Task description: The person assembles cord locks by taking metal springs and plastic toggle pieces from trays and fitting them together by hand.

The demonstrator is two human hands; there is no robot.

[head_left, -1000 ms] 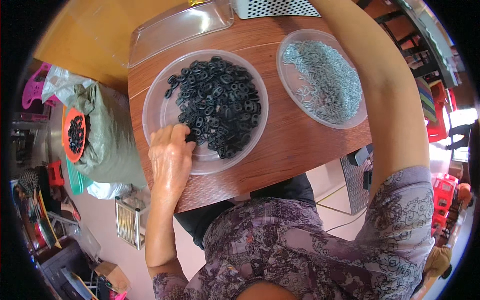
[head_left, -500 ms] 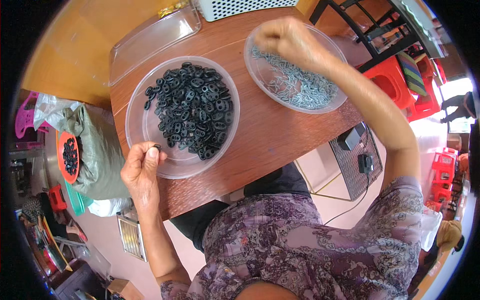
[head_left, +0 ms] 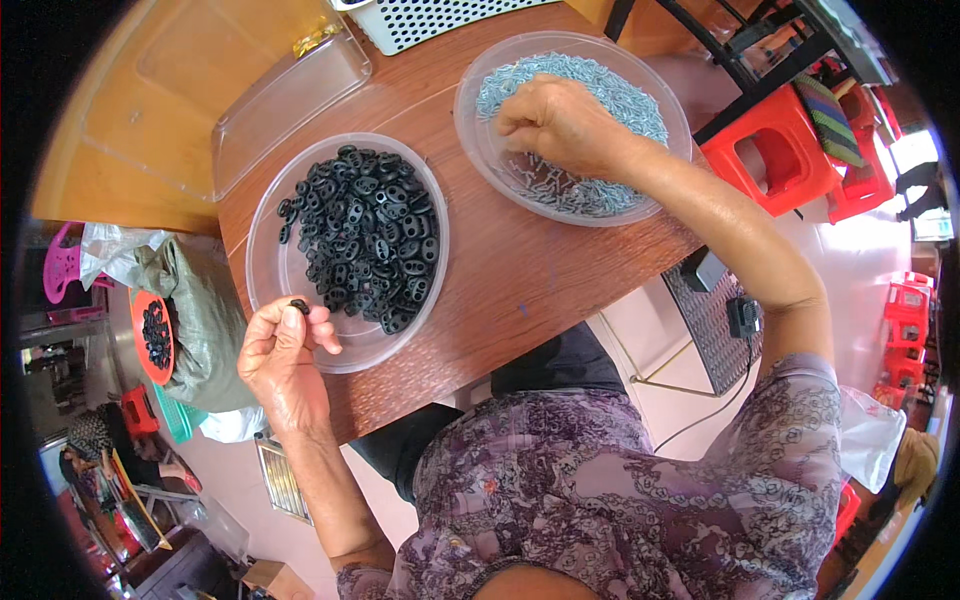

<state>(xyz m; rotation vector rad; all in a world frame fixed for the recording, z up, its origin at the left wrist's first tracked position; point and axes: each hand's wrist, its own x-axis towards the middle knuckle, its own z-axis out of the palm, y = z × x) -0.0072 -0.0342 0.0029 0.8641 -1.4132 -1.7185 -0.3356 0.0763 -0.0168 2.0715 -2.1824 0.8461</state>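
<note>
My left hand (head_left: 280,350) pinches a small black two-hole cord lock (head_left: 299,306) between thumb and fingertips, at the near-left rim of a round clear plastic bowl (head_left: 436,297). Many more black two-hole cord locks (head_left: 375,230) are heaped in that bowl. Over on the right, my right hand (head_left: 552,125) reaches down into a second clear bowl (head_left: 680,135), its fingers curled together. That bowl holds a mass of thin, silver-blue metal pieces (head_left: 610,85), like small springs or screws. Whatever is between my right fingertips is hidden.
Both bowls stand on a brown wooden table (head_left: 500,290). Along its far edge lie a clear plastic lid or tray (head_left: 290,100) and a white perforated basket (head_left: 450,22). Red plastic stools (head_left: 770,160) stand to the right. On the left, an orange dish (head_left: 153,338) of black pieces rests by a grey-green sack (head_left: 205,310).
My right hand has come down and nearer into the bowl of metal pieces, from above its far side. My left hand still pinches the black cord lock. The whole view has shifted slightly.
</note>
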